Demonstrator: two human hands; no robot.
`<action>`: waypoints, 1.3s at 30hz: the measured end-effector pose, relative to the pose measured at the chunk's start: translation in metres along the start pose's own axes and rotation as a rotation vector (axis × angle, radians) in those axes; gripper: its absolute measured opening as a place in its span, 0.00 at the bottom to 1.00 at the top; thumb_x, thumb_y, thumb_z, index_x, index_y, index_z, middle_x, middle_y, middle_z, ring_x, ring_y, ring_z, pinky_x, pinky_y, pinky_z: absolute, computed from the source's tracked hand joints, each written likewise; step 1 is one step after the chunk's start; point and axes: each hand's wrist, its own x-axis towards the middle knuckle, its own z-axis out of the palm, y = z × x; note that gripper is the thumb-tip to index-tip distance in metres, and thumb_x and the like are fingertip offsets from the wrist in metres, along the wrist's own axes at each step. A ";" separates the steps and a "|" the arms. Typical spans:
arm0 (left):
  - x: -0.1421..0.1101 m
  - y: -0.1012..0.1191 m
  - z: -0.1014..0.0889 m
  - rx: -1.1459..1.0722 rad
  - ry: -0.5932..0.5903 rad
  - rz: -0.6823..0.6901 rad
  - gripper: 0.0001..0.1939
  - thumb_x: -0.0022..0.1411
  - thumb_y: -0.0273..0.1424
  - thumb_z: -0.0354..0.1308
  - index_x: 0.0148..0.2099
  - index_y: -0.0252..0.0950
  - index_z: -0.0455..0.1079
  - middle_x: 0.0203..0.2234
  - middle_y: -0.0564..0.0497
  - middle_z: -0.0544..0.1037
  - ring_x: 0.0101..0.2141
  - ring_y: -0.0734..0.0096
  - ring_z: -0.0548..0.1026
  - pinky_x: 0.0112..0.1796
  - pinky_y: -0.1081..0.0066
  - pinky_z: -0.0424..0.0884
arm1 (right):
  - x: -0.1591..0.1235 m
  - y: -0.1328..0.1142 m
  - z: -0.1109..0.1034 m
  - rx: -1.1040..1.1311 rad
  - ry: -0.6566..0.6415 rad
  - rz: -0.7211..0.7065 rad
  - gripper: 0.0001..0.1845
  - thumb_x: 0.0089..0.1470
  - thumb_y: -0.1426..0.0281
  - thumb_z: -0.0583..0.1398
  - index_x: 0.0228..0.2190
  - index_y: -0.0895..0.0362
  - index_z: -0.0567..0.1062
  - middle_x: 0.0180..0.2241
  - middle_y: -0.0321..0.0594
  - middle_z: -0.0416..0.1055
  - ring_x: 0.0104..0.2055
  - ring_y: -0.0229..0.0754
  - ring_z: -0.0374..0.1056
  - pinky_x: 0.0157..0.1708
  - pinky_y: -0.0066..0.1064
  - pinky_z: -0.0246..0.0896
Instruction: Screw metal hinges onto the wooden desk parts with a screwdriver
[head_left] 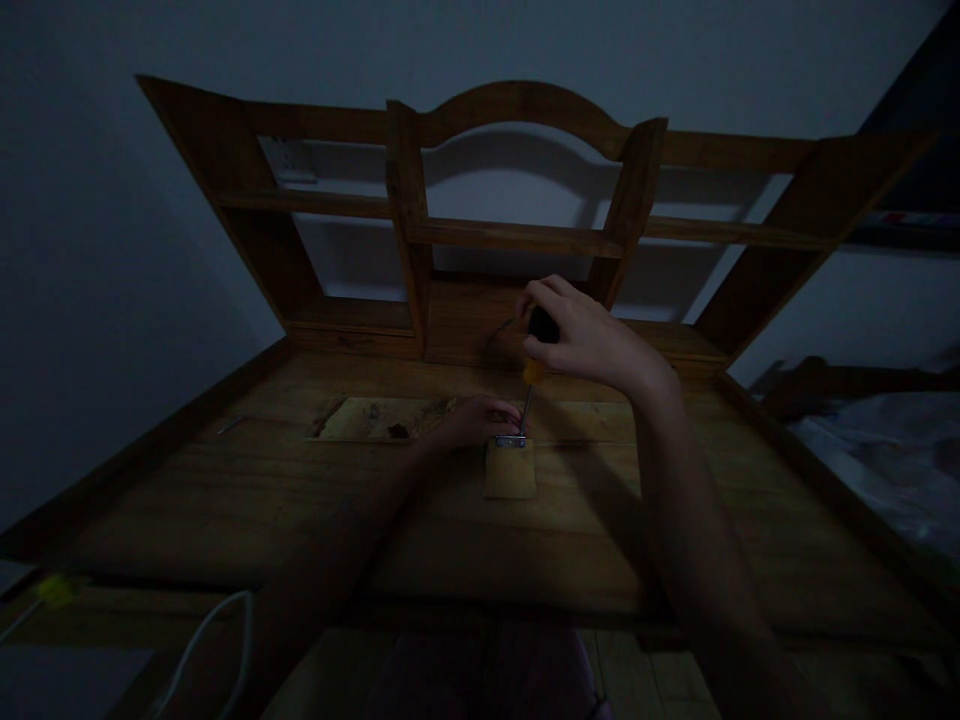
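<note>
My right hand [577, 330] is wrapped round the dark handle of a screwdriver [533, 372] with a yellow collar. Its shaft points down, with the tip at a small metal hinge [511, 440]. That hinge lies along the far edge of a small tan wooden piece [510, 472] on the desktop. Just left of the tip, my left hand [480, 420] rests low with its fingers bent at the hinge. Dim light hides what exactly those fingertips press on or pinch.
The wooden desk [300, 500] carries a shelf hutch [517, 237] at its back. A worn pale patch [367, 415] marks the desktop on the left, near a thin metal item [231, 425]. A white cable [244, 630] loops at the front left. Plastic-wrapped material [877, 450] lies right.
</note>
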 end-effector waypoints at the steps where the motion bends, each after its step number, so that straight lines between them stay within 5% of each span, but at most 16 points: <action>1: 0.000 0.001 0.000 0.002 -0.007 0.000 0.13 0.64 0.37 0.63 0.47 0.35 0.80 0.41 0.47 0.84 0.42 0.64 0.80 0.44 0.70 0.73 | 0.000 0.001 0.001 -0.009 0.005 -0.003 0.11 0.57 0.67 0.59 0.43 0.52 0.70 0.48 0.43 0.70 0.46 0.51 0.70 0.49 0.43 0.63; 18: 0.000 0.003 -0.002 0.054 0.016 0.028 0.12 0.63 0.36 0.64 0.45 0.34 0.80 0.39 0.46 0.84 0.41 0.65 0.80 0.43 0.70 0.73 | 0.000 0.003 0.002 -0.060 0.019 -0.007 0.10 0.59 0.66 0.59 0.43 0.52 0.70 0.46 0.42 0.71 0.47 0.51 0.70 0.50 0.44 0.63; 26: 0.000 -0.005 0.000 0.013 0.021 0.011 0.13 0.63 0.37 0.64 0.46 0.34 0.80 0.41 0.46 0.84 0.42 0.64 0.80 0.45 0.69 0.73 | -0.001 -0.004 -0.001 -0.046 0.003 0.022 0.18 0.54 0.70 0.59 0.47 0.52 0.70 0.54 0.45 0.68 0.50 0.54 0.70 0.50 0.45 0.64; 32: -0.001 0.000 -0.001 0.042 0.007 0.005 0.14 0.64 0.39 0.64 0.46 0.36 0.80 0.41 0.48 0.84 0.42 0.66 0.80 0.44 0.70 0.73 | 0.000 0.001 0.002 -0.081 0.045 0.020 0.19 0.61 0.56 0.60 0.49 0.52 0.69 0.50 0.46 0.70 0.50 0.55 0.70 0.51 0.47 0.63; 39: -0.001 0.001 -0.002 0.024 -0.005 -0.010 0.14 0.64 0.39 0.64 0.46 0.36 0.80 0.41 0.47 0.84 0.43 0.65 0.80 0.44 0.70 0.73 | 0.001 0.001 -0.001 -0.022 0.025 -0.022 0.19 0.54 0.71 0.60 0.49 0.51 0.69 0.53 0.45 0.68 0.52 0.53 0.68 0.51 0.44 0.63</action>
